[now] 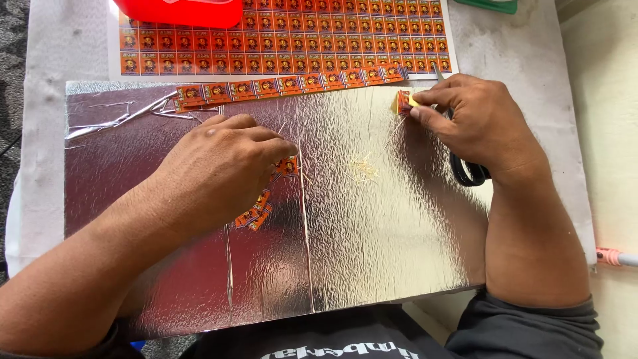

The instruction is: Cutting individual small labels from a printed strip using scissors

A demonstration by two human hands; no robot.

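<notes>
The surface (512, 46) is covered with a pale grey, slightly wrinkled cloth. To the right stands a cream-coloured wall (601, 100), plain and a little stained. At the far left a dark grey patterned floor (12, 60) shows. Soft daylight falls evenly.

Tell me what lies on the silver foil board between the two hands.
In the head view, between left hand and right hand: bare silver foil board with a small heap of pale thin trimmings.

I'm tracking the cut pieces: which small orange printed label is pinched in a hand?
The single small orange printed label pinched by the right hand; the other cut labels lie loose on the silver foil board under the left hand.
</notes>
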